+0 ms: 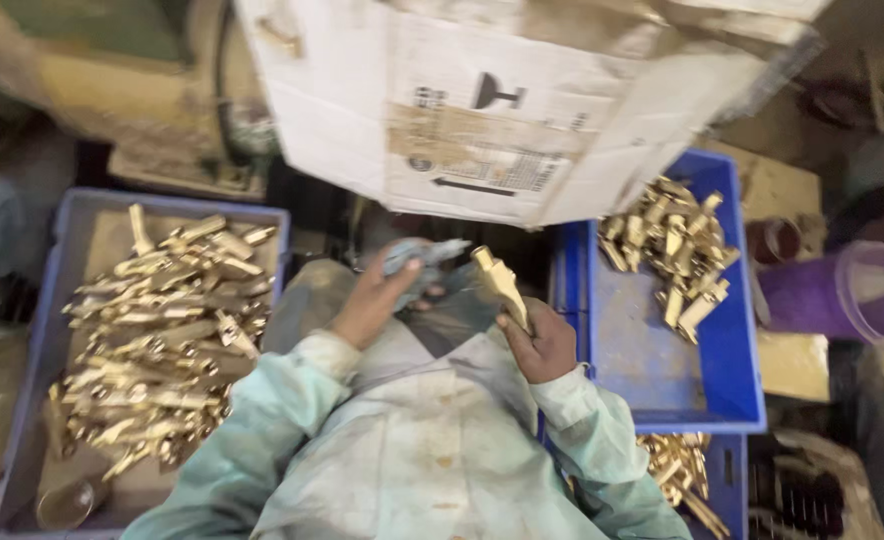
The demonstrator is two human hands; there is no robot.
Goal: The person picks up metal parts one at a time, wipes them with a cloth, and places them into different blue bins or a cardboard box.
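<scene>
The right hand (540, 345) is closed around the lower end of a brass fitting (502, 285), which is held upright and slightly tilted, its tapered tip pointing up and away from the wrist. Just to the left of it, the left hand (377, 300) is curled around a grey cloth (422, 262), a bunched fold of which sticks out past the knuckles toward the brass fitting; the cloth and the fitting are seen close together, but whether they touch cannot be told through the blur. Both wrists are covered by pale green sleeves (282, 415), stained and dusty, and a lap in the same fabric is seen below the hands. To the right of the right hand a blue crate (662, 370) is set, with a heap of brass parts (672, 245) gathered in its far corner and much of its floor bare. Nearer the body on that side, a second blue crate (727, 480) with more brass pieces is partly shown. To the left of the left hand a blue-grey crate (57, 290) is filled with a wide pile of brass fittings (162, 330). Beyond both hands a worn cardboard box (502, 100) is seen, and far to the right a purple plastic tub (847, 295) is lying.
</scene>
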